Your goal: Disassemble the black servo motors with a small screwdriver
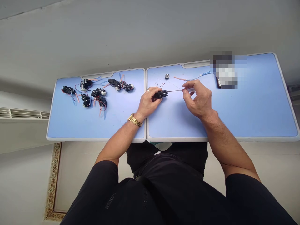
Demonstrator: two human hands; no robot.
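Observation:
My left hand [150, 100], with a ring and a gold watch at the wrist, grips a small black plastic assembly [161, 94] with thin wires. Closed around the handle of a screwdriver [174, 91] is my right hand [198, 98]. The screwdriver's thin shaft points left, its tip at the right end of the black assembly; whether it sits in a screw is too small to tell. Several tiny screws [157, 83] lie just beyond my left hand. Beside them rests a round black-and-silver part [167, 76].
Several black motor assemblies [98, 92] with wires and blue and orange strips lie on the left table [122, 125]. An orange and blue strip [187, 78] lies at the back of the right table [257, 115], near a blurred object [226, 76]. A seam divides the two tables.

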